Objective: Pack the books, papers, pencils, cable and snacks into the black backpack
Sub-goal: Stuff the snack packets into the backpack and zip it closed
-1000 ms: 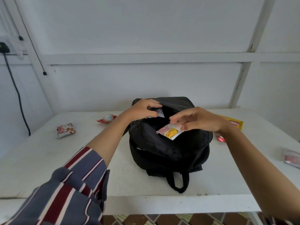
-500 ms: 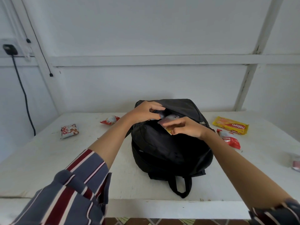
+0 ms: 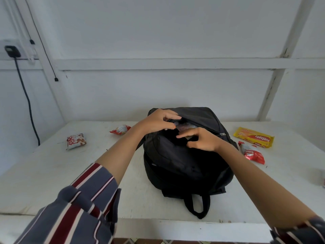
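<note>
We are working over the black backpack (image 3: 186, 161), which is lying on the white surface (image 3: 52, 173) with its top pocket gaping open. Our left hand (image 3: 156, 120) is pinching the upper edge of that opening, fingers curled round the fabric, so this grip is closed on the bag and holding the pocket apart. Our right hand (image 3: 202, 140) is hovering just below and to the right of the left grip, over the front panel; its fingers are loosely spread and holding nothing. Between the two grips, a pale snack packet (image 3: 184, 125) is showing inside the pocket mouth, partly hidden by the fabric.

Beyond the left grip, a red and white snack pouch (image 3: 120, 129) is lying on the surface, and farther left a white snack bag with red print (image 3: 76, 140). To the right of the right grip, beside the backpack, a yellow biscuit pack (image 3: 253, 137) is lying flat, with a red wrapped snack (image 3: 251, 153) just in front of it. The bag's carry loop (image 3: 197, 205) is pointing toward us.
</note>
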`<action>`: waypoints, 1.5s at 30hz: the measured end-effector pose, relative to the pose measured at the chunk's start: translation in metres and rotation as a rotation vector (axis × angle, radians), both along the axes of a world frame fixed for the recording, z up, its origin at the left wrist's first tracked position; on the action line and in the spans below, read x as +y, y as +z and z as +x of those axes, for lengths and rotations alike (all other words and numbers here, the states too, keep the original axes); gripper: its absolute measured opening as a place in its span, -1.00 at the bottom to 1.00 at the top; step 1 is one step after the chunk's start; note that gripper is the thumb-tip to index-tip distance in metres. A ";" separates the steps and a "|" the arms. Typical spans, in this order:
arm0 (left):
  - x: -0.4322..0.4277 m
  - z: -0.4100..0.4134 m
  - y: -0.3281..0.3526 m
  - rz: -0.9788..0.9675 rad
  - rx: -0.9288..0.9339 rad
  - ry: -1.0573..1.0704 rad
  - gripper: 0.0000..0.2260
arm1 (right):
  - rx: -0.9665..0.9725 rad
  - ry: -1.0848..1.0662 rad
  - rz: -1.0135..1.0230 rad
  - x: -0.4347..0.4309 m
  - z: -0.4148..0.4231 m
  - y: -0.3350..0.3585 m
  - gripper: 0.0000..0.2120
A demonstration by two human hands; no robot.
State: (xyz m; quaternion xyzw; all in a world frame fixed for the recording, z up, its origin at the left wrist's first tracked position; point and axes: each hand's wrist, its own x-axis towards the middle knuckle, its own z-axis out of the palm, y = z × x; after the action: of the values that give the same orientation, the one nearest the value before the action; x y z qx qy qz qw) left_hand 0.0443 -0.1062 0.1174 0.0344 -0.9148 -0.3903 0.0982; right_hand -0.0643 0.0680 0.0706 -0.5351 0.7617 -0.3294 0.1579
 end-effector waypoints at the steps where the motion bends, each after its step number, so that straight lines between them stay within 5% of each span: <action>1: 0.000 0.000 0.000 0.000 0.001 -0.001 -0.64 | 0.012 -0.005 -0.004 -0.002 -0.002 0.000 -0.57; 12: -0.002 -0.001 -0.001 0.008 -0.010 -0.015 -0.63 | 0.034 0.028 -0.032 -0.006 -0.012 -0.007 -0.44; 45: -0.004 -0.001 -0.004 -0.050 -0.049 -0.018 -0.60 | -0.078 -0.089 -0.030 -0.013 -0.017 -0.001 -0.55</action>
State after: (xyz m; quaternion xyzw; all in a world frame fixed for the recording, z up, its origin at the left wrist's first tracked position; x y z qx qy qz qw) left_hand 0.0433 -0.1101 0.1131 0.0333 -0.9267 -0.3670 0.0734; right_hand -0.0809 0.0554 0.0693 -0.4899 0.7730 -0.3679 0.1647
